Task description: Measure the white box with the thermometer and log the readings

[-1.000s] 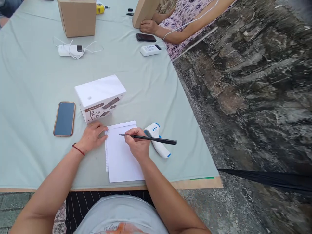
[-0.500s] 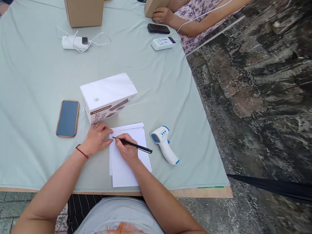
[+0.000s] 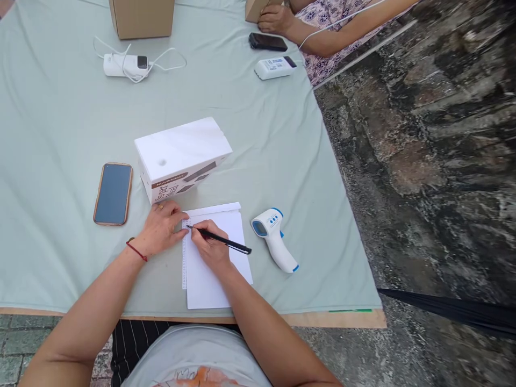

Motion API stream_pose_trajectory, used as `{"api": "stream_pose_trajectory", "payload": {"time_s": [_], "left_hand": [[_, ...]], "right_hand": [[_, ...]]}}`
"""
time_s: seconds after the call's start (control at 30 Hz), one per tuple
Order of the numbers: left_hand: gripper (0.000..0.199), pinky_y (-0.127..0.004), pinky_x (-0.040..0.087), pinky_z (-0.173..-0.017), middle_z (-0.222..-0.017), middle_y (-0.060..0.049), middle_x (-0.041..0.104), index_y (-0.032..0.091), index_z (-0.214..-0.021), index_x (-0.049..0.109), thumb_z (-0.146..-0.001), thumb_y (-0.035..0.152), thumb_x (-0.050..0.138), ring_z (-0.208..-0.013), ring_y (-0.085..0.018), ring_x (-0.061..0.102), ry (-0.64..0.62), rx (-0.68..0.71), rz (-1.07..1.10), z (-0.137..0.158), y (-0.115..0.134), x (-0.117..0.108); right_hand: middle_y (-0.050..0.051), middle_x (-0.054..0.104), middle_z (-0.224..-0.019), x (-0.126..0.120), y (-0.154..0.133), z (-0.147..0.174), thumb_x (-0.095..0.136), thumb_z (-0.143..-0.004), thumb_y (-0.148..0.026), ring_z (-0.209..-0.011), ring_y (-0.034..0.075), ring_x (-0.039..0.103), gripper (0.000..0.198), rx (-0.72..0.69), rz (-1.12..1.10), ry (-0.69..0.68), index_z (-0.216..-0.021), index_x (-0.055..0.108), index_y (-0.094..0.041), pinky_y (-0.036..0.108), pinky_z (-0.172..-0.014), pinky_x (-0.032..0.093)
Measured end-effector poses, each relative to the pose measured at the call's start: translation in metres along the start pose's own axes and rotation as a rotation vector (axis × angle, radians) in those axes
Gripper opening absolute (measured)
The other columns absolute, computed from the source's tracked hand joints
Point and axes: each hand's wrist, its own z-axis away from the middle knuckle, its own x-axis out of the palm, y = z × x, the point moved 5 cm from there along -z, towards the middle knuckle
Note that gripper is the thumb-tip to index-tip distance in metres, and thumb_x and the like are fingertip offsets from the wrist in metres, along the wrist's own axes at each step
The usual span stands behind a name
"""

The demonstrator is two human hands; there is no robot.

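Observation:
My right hand grips a black pen, its tip on the upper left of a white notepad. A strip with a printed grid shows along the pad's left edge. Lying on the cloth, my left hand has thumb and forefinger apart, their tips at that edge near the pen tip. It wears a ring and a red wrist cord. Just beyond its knuckles stands a white printed box. To the right of the pad lies a white and blue infrared thermometer.
A smartphone lies left of the box. Farther back are a white device with a cable, a cardboard box, a dark phone and another white device. Another person's hand holds a carton at the far edge.
The view has shifted slightly, so things at the back sit a little higher and farther right. Both hands and the pen keep nearly the same place on the notepad.

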Motion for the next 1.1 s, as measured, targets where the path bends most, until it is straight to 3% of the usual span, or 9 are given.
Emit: {"api": "stream_pose_trajectory", "payload": {"time_s": [1.1], "left_hand": [[0.026,-0.04,0.044,-0.086,-0.101,-0.008,0.062,0.021,-0.107,0.07,-0.084,0.032,0.068,-0.094,-0.023,0.059,-0.006,-0.011,0.003,-0.0004,0.0002,-0.0004]], "right_hand": [[-0.006,0.05,-0.055,-0.0005,0.0019,-0.0002,0.055,-0.073,-0.026,-0.052,0.011,0.042,0.008,0.036,0.028,-0.004,-0.066,0.055,-0.023,0.026,-0.052,0.036]]}}
